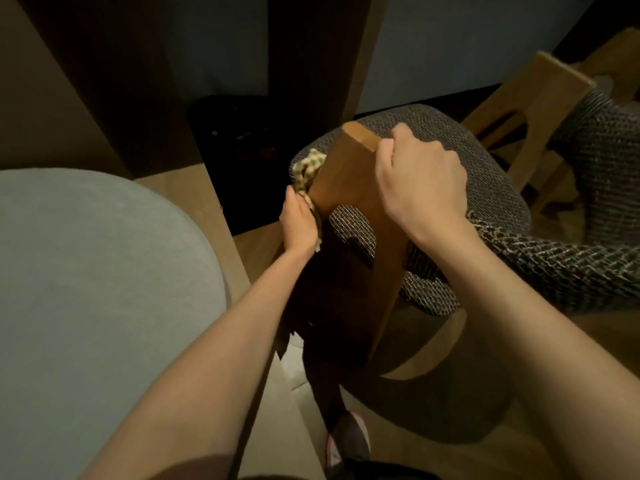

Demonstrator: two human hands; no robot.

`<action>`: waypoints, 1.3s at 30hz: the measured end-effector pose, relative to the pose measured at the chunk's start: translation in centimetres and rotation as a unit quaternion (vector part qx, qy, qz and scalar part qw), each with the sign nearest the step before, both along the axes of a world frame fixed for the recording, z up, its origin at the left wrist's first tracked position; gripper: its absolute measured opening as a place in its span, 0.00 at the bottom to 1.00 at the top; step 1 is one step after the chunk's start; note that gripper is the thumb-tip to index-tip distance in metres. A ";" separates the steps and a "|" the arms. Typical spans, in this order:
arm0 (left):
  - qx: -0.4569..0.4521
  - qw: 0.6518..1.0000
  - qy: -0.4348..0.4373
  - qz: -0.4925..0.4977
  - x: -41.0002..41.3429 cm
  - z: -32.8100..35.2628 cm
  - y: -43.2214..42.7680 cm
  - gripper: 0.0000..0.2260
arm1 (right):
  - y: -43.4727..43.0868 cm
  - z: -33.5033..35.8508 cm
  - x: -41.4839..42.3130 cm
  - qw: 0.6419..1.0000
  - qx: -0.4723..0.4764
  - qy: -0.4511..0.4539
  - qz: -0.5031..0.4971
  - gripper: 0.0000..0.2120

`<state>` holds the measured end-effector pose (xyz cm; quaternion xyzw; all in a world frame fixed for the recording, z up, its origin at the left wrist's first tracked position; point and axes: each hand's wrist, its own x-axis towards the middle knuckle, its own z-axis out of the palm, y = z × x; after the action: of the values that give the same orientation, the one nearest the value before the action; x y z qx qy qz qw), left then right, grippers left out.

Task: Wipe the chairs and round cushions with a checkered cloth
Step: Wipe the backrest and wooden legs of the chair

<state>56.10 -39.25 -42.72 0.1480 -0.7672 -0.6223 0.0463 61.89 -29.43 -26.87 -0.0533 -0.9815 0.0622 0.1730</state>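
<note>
One smooth, pale grey round surface point(86, 289) fills the near left. Right of it, the left hand point(299, 225) curls its fingers round a crumpled checkered cloth point(306, 171), pressing it to the left edge of a flat wooden chair back point(349, 188). The right hand point(420, 174) wraps its fingers over the top of that back, above a coarse woven grey round cushion point(495, 181). Another wooden chair point(540, 95) stands far right.

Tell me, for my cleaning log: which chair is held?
The centre chair: right hand grips its backrest, left hand holds the checkered cloth there. Far-right chair untouched.

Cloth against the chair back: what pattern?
The cloth is checkered cream and dark green; head view.
</note>
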 end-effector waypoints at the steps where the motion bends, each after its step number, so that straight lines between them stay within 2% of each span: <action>1: 0.010 1.000 -0.008 0.008 0.0 -0.1 0.1 0.15 | 0.1 -0.1 0.0 1.000 -0.001 -0.002 -0.002 0.12; 3: 0.026 0.999 0.011 0.031 0.2 1.2 0.0 0.12 | 0.2 0.0 -0.2 0.999 -0.026 -0.019 -0.004 0.13; 5: 0.046 0.996 0.064 0.046 1.0 3.9 0.3 0.15 | 0.4 0.4 -0.7 0.995 -0.074 -0.062 -0.014 0.14; 8: 0.100 0.983 0.138 0.064 3.2 7.8 1.4 0.08 | 1.2 1.3 -1.2 0.964 -0.237 -0.122 -0.005 0.15; 10: 0.155 0.970 0.166 0.090 4.9 9.2 2.0 0.07 | 1.7 1.7 -0.6 0.937 -0.332 -0.110 0.017 0.15; 11: 0.171 0.965 0.172 0.100 5.6 9.5 2.2 0.08 | 1.8 1.7 0.1 0.936 -0.340 -0.083 0.027 0.15; 13: 0.113 0.968 0.187 0.120 6.9 9.6 2.6 0.06 | 2.1 1.5 1.9 0.951 -0.306 -0.014 0.043 0.16; 15: 0.057 0.973 0.202 0.100 8.0 9.5 3.4 0.05 | 2.8 1.2 4.4 0.971 -0.234 0.017 0.048 0.17; 17: 0.035 0.977 0.207 0.045 9.5 9.4 4.5 0.08 | 4.2 1.1 7.2 0.994 -0.103 -0.015 0.032 0.16; 19: 0.007 0.981 0.194 -0.020 11.3 9.0 5.6 0.14 | 5.8 1.3 9.5 0.999 0.028 -0.037 0.017 0.17; 21: -0.002 0.983 0.169 -0.078 13.1 8.4 6.3 0.19 | 6.9 1.5 11.0 0.995 0.091 -0.026 0.021 0.17; 24: 0.019 0.981 0.163 -0.100 14.4 8.2 6.5 0.19 | 7.6 1.5 12.0 0.995 0.096 -0.014 0.021 0.16; 27: 0.037 0.979 0.197 -0.040 12.8 10.0 5.9 0.21 | 7.8 1.3 12.4 0.996 0.087 0.010 0.024 0.15; 30: -0.013 0.969 0.245 -0.015 9.6 12.7 4.8 0.17 | 7.9 1.5 12.4 0.996 0.082 0.002 0.019 0.14; 32: -0.138 0.951 0.268 -0.072 7.7 13.6 3.8 0.12 | 8.0 1.9 12.2 0.997 0.071 -0.016 0.017 0.14; 35: -0.346 0.883 0.284 -0.143 6.3 13.7 3.0 0.13 | 8.1 2.3 11.9 0.995 0.085 -0.050 0.010 0.15; 37: -0.403 0.840 0.303 -0.202 5.9 14.3 2.9 0.14 | 8.4 2.3 11.9 0.992 0.109 -0.060 -0.002 0.16; 39: -0.416 0.817 0.302 -0.261 5.9 15.2 3.4 0.15 | 9.0 2.2 12.3 0.988 0.139 -0.054 -0.038 0.19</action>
<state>62.01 -35.88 -27.51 -0.2864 -0.9104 -0.2464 0.1688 74.21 -20.41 -24.68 -0.0696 -0.9857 -0.0848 0.1275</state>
